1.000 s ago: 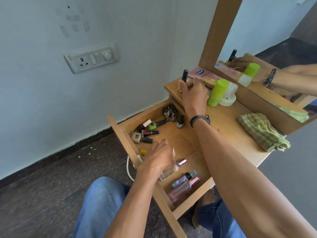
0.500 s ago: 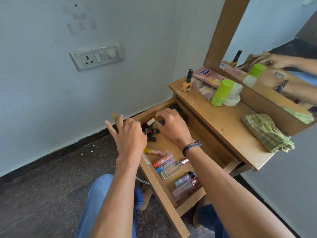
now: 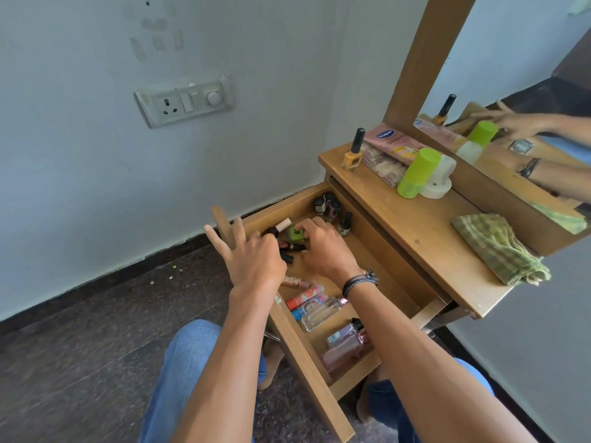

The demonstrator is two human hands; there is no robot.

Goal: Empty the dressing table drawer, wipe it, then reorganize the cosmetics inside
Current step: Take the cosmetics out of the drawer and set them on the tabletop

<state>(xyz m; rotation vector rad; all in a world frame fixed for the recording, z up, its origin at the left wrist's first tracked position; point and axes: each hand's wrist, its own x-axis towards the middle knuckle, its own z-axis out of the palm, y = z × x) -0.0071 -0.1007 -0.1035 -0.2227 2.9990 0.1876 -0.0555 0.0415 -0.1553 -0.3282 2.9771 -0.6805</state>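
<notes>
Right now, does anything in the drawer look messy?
Yes. In the drawer, the perfume bottles and tubes lie tipped on their sides, jumbled at odd angles, while the small nail polish bottles in the far corner stand upright. Nothing looks spilled.

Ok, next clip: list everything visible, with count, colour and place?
drawer: one, wooden, pulled open
dark polish bottles: several, drawer's far end
green polish bottle: one, drawer's far end
small tubes: three, red, blue, peach, mid-drawer
perfume bottles: one clear, two pinkish, drawer's near end
yellow polish bottle: one, upright, tabletop
pink tube: one, tabletop's back
green-capped bottle: one, beside white container
checked cloth: one, green, tabletop's right
mirror: one, wood-framed
switch panel: one, white, wall
left hand: two fingers straight, over dark bottles
right hand: curled on green polish bottle
</notes>
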